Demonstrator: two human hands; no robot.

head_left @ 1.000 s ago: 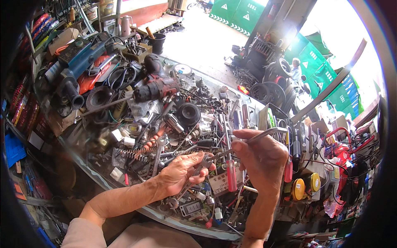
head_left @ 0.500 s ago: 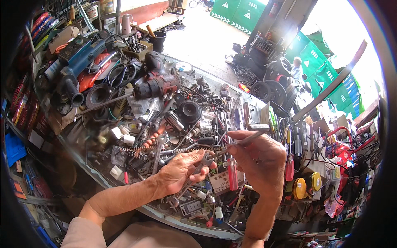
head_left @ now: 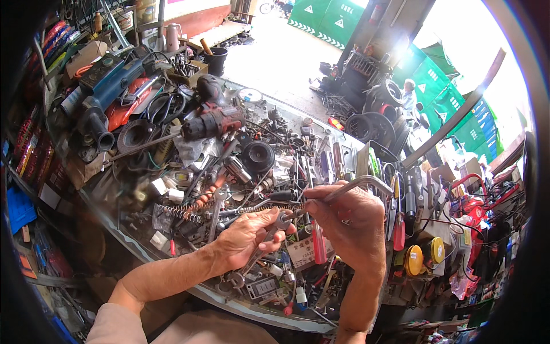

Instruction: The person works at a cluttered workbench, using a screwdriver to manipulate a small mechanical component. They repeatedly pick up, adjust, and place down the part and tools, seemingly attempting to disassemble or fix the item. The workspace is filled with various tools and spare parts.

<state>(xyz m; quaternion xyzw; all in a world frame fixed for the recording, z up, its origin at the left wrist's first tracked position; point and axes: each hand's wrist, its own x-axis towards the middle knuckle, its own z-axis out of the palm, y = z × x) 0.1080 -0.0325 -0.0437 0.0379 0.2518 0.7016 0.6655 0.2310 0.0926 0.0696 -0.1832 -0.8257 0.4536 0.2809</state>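
My left hand point(head_left: 252, 236) is closed around a combination wrench point(head_left: 236, 280), whose open end slants down toward the bench's near edge. The wrench's ring end sits at my left fingertips, around a small metal piece, perhaps a bolt or nut. My right hand point(head_left: 354, 223) grips an L-shaped hex key point(head_left: 366, 180), with its bent arm sticking out past the hand on the right. The key's other end meets the small piece at the ring; the exact fit is too small to tell. Below my hands lie a red-handled screwdriver point(head_left: 318, 245) and a long coil spring point(head_left: 189, 213).
The bench is heaped with tools and parts. A cordless drill point(head_left: 213, 121) and a blue angle grinder point(head_left: 114, 86) lie at the far left. Two yellow round tins point(head_left: 414, 261) stand at the right. Tyres point(head_left: 378, 126) and a person point(head_left: 409, 94) are beyond the bench.
The hex key has turned in my right hand, so its bent arm now points rightward and down. My right hand has shifted slightly left; the left hand keeps the wrench almost still.
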